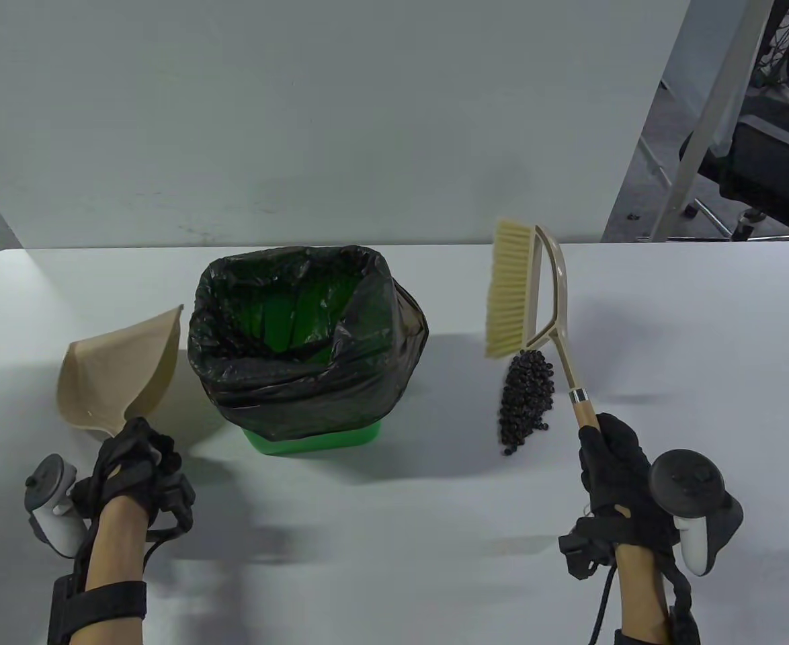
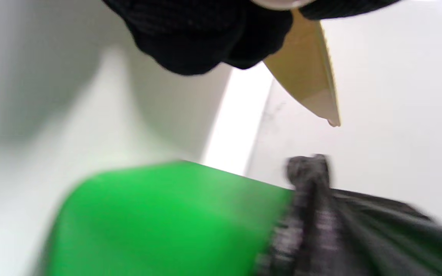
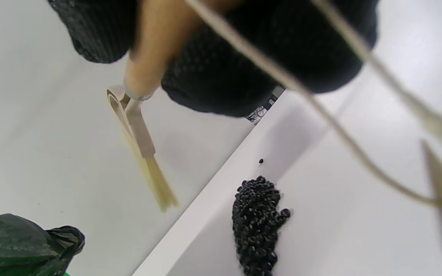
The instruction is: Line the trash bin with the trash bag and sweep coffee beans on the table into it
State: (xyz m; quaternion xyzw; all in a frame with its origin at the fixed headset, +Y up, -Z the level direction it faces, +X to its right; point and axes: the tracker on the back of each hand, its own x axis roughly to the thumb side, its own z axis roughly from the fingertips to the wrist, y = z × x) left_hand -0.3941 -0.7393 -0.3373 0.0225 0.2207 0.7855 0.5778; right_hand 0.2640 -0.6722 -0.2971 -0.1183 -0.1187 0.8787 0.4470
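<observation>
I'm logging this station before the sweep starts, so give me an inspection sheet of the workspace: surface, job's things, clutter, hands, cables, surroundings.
Surface: white table, shadowed near the bin.
Job's things: green trash bin already lined with the black trash bag; coffee beans heaped in one pile right of the bin; brush raised above the pile; beige dustpan lifted left of the bin.
Clutter: one stray bean beyond the pile.
Hands: left hand grips the dustpan handle; right hand grips the brush handle.
Cables: glove wires at both wrists.
Surroundings: white backboard behind the table; a chair and metal frame at far right.
</observation>
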